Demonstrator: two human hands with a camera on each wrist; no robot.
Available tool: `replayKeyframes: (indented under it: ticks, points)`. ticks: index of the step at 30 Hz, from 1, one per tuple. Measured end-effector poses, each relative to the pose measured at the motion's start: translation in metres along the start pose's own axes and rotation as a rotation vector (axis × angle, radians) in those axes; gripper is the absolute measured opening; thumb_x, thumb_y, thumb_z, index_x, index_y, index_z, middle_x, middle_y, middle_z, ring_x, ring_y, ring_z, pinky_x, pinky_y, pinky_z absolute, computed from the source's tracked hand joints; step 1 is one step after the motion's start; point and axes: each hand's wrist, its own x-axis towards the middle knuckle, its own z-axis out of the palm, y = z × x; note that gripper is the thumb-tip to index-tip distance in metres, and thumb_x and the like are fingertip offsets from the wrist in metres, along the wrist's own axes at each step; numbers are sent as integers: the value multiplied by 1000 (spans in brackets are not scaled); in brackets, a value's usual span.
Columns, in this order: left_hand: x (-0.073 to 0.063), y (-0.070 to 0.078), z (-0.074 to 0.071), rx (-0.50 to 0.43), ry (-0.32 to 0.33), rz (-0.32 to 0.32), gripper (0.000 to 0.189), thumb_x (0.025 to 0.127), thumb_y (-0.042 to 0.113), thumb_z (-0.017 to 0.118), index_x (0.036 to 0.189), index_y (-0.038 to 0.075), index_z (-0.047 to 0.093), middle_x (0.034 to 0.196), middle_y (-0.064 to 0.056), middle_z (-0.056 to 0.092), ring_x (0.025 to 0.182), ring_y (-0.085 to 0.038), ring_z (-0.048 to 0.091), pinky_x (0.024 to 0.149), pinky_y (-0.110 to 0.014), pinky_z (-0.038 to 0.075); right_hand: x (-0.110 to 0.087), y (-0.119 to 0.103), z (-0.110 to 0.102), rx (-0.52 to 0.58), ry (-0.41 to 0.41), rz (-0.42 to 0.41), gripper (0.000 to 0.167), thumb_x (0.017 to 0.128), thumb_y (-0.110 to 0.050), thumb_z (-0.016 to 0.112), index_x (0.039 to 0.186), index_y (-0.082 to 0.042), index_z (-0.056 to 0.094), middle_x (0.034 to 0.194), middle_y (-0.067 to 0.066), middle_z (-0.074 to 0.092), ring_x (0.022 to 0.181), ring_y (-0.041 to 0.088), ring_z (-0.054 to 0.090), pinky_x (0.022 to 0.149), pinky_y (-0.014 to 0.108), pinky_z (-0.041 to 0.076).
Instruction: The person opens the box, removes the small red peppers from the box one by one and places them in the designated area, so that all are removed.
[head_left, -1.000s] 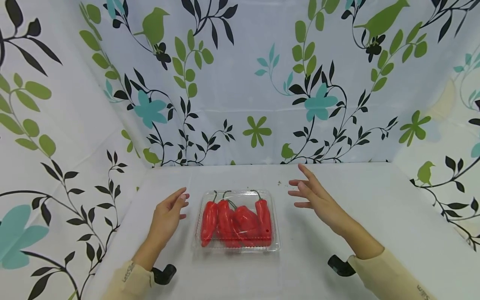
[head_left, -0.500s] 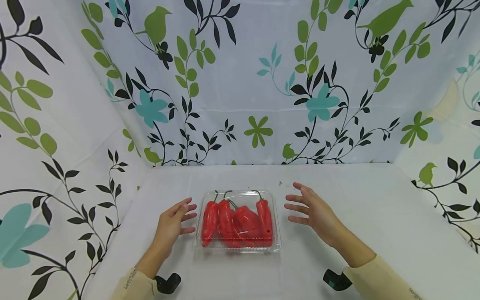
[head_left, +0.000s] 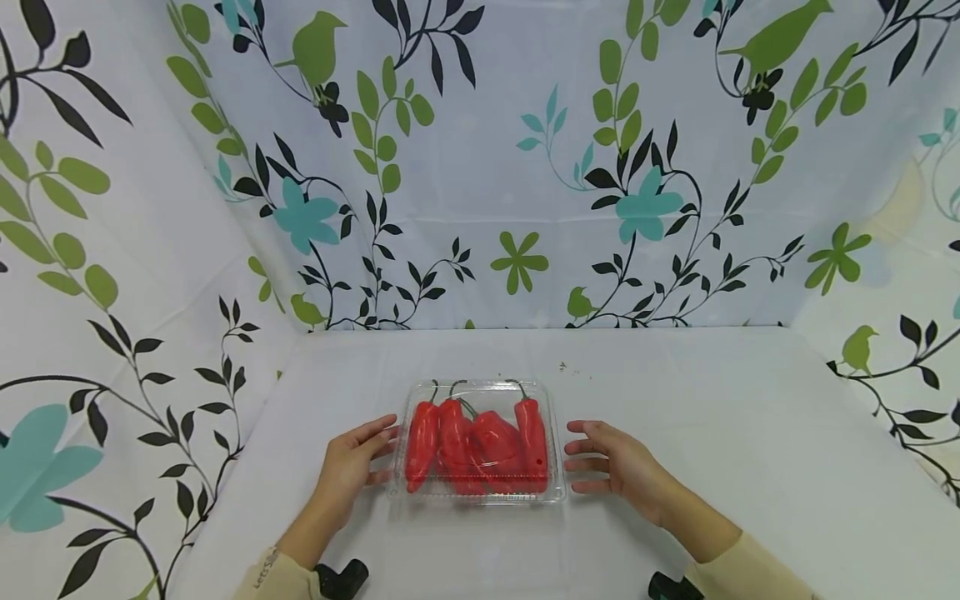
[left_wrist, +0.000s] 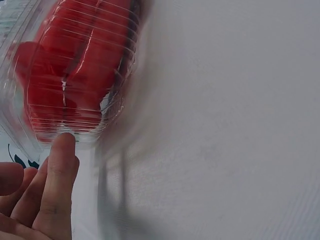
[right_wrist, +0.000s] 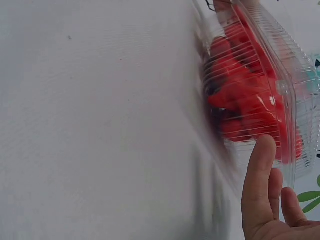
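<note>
A clear plastic clamshell box (head_left: 480, 497) stands closed on the white table, with several long red peppers (head_left: 456, 446) inside, green stems toward the far side. On its left side my left hand (head_left: 347, 471) has its fingertips at the box wall; whether they touch it I cannot tell. Opposite, my right hand (head_left: 626, 468) holds its slightly bent fingers right beside the other end wall, contact again unclear. Both wrist views show the ribbed box (left_wrist: 75, 70) close to the fingertips. Neither hand grips anything.
The white tabletop (head_left: 712, 400) surrounds the box. Small dark specks (head_left: 563, 367) lie behind it. A leaf-and-bird patterned cloth (head_left: 480, 167) hangs at the back and both sides. Black wrist devices (head_left: 343, 579) sit below the sleeves.
Both hands have come down and inward to the ends of the box, the right from farther away and higher. The box and peppers have stayed in place.
</note>
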Motion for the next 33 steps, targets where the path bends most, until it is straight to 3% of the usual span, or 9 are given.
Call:
replayKeyframes:
  ticks: [10, 23, 33]
  points:
    - [-3, -5, 3, 1, 11, -16, 36, 103, 18, 59, 138, 7, 63, 134, -12, 64, 104, -19, 64, 66, -31, 57, -4, 14, -1, -4, -112, 67, 46, 106, -33, 51, 137, 2, 49, 111, 16, 61, 99, 29, 66, 81, 45, 59]
    - [-7, -10, 4, -24, 6, -5, 40, 103, 17, 60, 141, 8, 60, 139, -13, 60, 110, -20, 63, 70, -31, 56, -13, 22, -2, 87, -325, 72, 37, 104, -23, 56, 131, 1, 48, 112, 21, 68, 101, 33, 71, 81, 45, 59]
    - [-13, -9, 2, -34, -3, -6, 41, 101, 18, 62, 140, 8, 61, 140, -13, 60, 116, -21, 63, 75, -32, 56, -15, 26, -1, 135, -369, 51, 37, 104, -18, 56, 134, -1, 42, 113, 19, 68, 105, 34, 70, 83, 47, 58]
